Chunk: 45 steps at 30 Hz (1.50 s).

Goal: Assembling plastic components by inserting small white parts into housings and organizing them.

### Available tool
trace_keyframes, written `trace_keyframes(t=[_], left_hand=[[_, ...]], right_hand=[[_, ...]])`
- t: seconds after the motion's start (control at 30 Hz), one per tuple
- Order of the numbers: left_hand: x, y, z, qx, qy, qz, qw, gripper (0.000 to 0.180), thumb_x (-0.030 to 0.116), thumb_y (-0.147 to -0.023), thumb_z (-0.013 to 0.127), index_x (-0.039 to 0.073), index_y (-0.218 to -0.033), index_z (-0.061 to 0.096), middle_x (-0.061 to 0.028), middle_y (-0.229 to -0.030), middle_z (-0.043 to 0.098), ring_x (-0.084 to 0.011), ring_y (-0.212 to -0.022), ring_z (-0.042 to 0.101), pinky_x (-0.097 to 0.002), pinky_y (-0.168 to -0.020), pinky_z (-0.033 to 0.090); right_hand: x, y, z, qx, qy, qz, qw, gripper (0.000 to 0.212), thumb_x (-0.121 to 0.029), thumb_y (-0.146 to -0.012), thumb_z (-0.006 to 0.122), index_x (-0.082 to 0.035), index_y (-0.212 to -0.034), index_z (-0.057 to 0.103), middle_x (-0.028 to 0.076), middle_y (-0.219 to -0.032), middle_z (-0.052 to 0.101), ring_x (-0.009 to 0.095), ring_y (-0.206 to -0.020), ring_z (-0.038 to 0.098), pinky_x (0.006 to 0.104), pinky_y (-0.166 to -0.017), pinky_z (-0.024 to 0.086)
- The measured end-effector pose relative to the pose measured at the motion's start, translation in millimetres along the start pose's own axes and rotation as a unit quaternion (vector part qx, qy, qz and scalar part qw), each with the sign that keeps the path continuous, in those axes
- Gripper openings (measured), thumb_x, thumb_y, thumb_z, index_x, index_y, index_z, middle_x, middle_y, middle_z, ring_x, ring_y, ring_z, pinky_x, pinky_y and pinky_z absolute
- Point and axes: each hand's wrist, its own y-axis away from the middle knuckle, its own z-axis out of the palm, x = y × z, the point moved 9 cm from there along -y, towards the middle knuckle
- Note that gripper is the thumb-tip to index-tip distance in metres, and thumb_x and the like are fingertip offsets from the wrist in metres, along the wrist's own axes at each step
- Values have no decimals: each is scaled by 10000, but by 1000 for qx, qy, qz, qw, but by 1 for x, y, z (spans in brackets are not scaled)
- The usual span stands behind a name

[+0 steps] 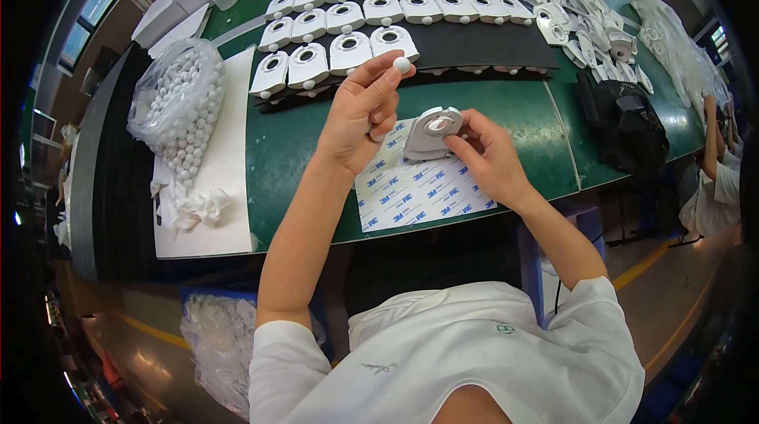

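Between the fingertips of my left hand point(357, 120) is a small white ball point(402, 65), raised in front of the nearest row of parts. My right hand point(494, 157) grips a white plastic housing point(427, 139) with a round hole, tilted up over a printed backing sheet point(411, 203). The sheet lies at the front edge of the green table point(300, 179). Beyond my hands, several rows of similar white housings point(350, 51) stand on black strips point(482, 46), many with a white ball at the front.
At the left, a clear bag of white balls point(186, 100) rests on a white board point(233, 211) beside crumpled tissue point(202, 207). Loose white parts point(581, 17) are heaped at the back right, near a black bag point(628, 120). A person point(715, 179) sits at the far right.
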Motion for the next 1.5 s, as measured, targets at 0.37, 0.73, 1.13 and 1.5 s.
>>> trace_keyframes(t=[0.37, 0.73, 1.13, 1.5], left_hand=[[-4, -1, -4, 3, 9, -12, 1000, 194, 189, -854, 597, 62, -1001, 583, -64, -946, 591, -6, -481, 334, -138, -366, 242], [-2, -1, -2, 11, -3, -8, 1000, 255, 133, -854, 583, 47, -1092, 558, -69, -959, 596, -13, -483, 331, -146, -365, 243], [-13, 3, 9, -9, -76, -41, 996, 264, 136, -830, 617, 24, -1064, 569, -13, -815, 565, -11, -471, 325, -153, -371, 236], [-14, 3, 7, -6, -78, -42, 996, 313, 83, -801, 636, 49, -1101, 554, -18, -905, 602, -8, -476, 330, -140, -368, 248]], right_hand=[[1, 2, -6, 36, 34, -31, 998, 130, -20, -850, 524, -20, -980, 515, 22, -836, 556, 55, -739, 507, 203, -648, 417], [1, -2, -4, -13, -49, 9, 999, 143, -38, -861, 519, -55, -1004, 521, 31, -965, 562, 116, -760, 543, 223, -678, 437], [3, -11, -28, -77, -448, 48, 890, 175, -161, -875, 550, -124, -1020, 459, 49, -1091, 540, 149, -1038, 518, 304, -902, 434], [-92, 4, -33, -35, 232, -425, 875, 257, 100, -536, 651, -74, -710, 578, 68, -982, 639, 279, -951, 562, 333, -763, 496]])
